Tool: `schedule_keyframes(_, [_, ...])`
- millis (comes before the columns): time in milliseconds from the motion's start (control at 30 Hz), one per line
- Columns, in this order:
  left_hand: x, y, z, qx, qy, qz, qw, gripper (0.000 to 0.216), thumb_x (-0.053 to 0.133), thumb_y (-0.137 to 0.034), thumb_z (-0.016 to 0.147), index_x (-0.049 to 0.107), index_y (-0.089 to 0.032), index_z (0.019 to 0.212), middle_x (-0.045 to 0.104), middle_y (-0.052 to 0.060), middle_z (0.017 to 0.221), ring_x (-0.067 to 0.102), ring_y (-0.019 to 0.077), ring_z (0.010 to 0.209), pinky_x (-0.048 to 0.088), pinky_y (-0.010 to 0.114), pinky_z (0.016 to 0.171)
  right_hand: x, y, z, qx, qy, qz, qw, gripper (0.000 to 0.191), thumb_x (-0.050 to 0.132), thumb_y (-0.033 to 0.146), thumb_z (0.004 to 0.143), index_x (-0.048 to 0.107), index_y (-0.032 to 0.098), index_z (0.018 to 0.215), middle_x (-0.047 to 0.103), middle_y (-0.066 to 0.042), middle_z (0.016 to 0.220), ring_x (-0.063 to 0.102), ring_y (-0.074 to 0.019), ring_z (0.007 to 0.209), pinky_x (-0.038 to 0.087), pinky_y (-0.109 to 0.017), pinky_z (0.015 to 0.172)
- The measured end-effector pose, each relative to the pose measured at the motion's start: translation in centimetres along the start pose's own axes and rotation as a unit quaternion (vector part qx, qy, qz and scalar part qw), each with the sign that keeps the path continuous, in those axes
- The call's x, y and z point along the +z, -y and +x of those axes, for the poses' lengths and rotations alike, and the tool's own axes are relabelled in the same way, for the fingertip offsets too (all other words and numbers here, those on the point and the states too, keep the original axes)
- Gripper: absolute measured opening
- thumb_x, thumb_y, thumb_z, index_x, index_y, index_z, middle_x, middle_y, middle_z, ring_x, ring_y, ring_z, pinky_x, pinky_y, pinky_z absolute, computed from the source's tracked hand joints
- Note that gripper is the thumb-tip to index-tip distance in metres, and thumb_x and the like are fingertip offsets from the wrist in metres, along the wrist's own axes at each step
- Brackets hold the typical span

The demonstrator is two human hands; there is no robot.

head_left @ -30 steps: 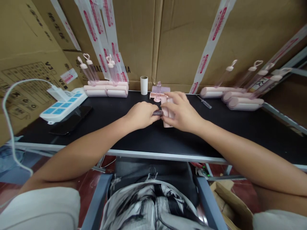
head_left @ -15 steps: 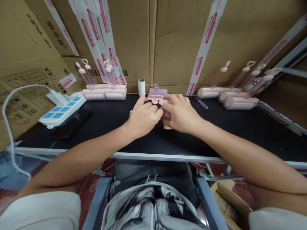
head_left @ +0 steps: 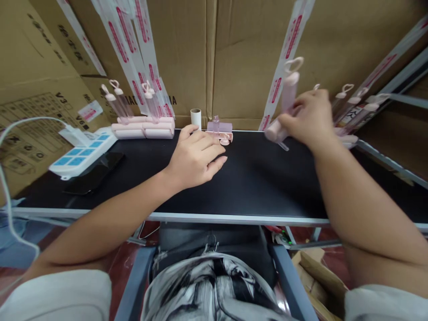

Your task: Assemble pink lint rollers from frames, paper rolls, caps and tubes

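My right hand [head_left: 310,117], blurred by motion, grips a pink cylinder with a clear tube and looped cap [head_left: 290,87]. It is raised over the back right of the table, tube upward. My left hand [head_left: 197,157] lies palm down over the middle of the black table, fingers stretched and apart, holding nothing. Just beyond its fingertips are small pink parts [head_left: 225,141] and a translucent lilac piece [head_left: 226,127], partly covered by the hand. A white hollow tube [head_left: 196,118] stands upright behind that hand.
Similar pink cylinders [head_left: 159,130] stand at the back left, and more [head_left: 349,139] at the right, partly hidden by my right arm. A screwdriver [head_left: 284,146] lies beneath the held piece. At the left are a power strip [head_left: 72,164] and a black phone [head_left: 95,174]. Cardboard [head_left: 247,67] walls the back.
Both hands were together at the middle of the table. My right hand has moved right and up, carrying the pink cylinder with its tube; my left hand has let go and its fingers have spread.
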State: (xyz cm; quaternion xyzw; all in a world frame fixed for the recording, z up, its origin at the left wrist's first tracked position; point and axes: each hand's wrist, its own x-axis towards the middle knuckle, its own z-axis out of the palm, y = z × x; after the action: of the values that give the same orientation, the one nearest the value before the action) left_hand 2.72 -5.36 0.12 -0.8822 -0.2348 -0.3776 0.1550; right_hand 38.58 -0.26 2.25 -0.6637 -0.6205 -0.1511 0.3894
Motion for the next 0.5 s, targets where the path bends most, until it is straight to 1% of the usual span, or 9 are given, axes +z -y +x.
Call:
schedule_keyframes(33, [0.1,0.0,0.0,0.005,-0.001,-0.003,1.000,0.019,0.066,-0.034,0.102,0.081,-0.023,0.101,0.085,0.005,0.105,0.076,0.0264,0.103,0.042,0.057,0.117,-0.2,-1.1,0.7,0.040,-0.022,-0.025,0.999,0.025,0.081,0.023,0.085,0.075,0.015,0.108,0.059,-0.022,0.137,0.057,-0.0354,0.130,0.046,-0.050,0.118])
schedule_keyframes(67, [0.1,0.0,0.0,0.009,0.000,-0.005,1.000,0.019,0.066,-0.034,0.103,0.081,-0.023,0.099,0.086,0.005,0.104,0.076,0.0254,0.100,0.043,0.055,0.114,-0.3,-2.1,1.2,0.069,-0.030,-0.049,0.996,0.029,0.081,0.024,0.087,0.075,0.013,0.113,0.056,-0.023,0.141,0.056,-0.0340,0.133,0.044,-0.048,0.120])
schedule_keyframes(167, [0.1,0.0,0.0,0.015,0.006,-0.013,1.000,0.021,0.064,-0.034,0.104,0.080,-0.022,0.098,0.086,0.005,0.102,0.076,0.0236,0.095,0.046,0.050,0.109,0.1,-4.1,1.7,0.124,-0.019,-0.101,0.987,0.035,0.081,0.027,0.090,0.075,0.011,0.121,0.051,-0.023,0.147,0.052,-0.0307,0.135,0.040,-0.044,0.119])
schedule_keyframes(300, [0.1,0.3,-0.1,0.019,0.011,-0.025,0.999,0.021,0.065,-0.033,0.104,0.080,-0.021,0.097,0.086,0.005,0.101,0.076,0.0232,0.093,0.047,0.048,0.103,1.1,-4.7,1.3,0.142,0.003,-0.135,0.981,0.031,0.078,0.028,0.094,0.078,0.014,0.122,0.051,-0.020,0.149,0.051,-0.0293,0.129,0.038,-0.041,0.115])
schedule_keyframes(400, [0.2,0.4,-0.1,0.023,0.010,-0.027,0.999,0.021,0.065,-0.033,0.104,0.080,-0.021,0.097,0.086,0.005,0.100,0.076,0.0231,0.091,0.048,0.047,0.102,1.7,-4.7,1.0,0.144,0.018,-0.150,0.978,0.032,0.075,0.029,0.098,0.077,0.012,0.125,0.052,-0.023,0.150,0.050,-0.0292,0.128,0.037,-0.041,0.113])
schedule_keyframes(500, [0.2,0.4,-0.1,0.020,0.016,-0.034,0.999,0.021,0.065,-0.033,0.104,0.080,-0.021,0.097,0.086,0.005,0.099,0.077,0.0231,0.092,0.048,0.047,0.101,2.0,-4.7,0.9,0.153,0.036,-0.159,0.975,0.035,0.072,0.031,0.101,0.077,0.011,0.128,0.053,-0.025,0.152,0.051,-0.0303,0.128,0.039,-0.041,0.108])
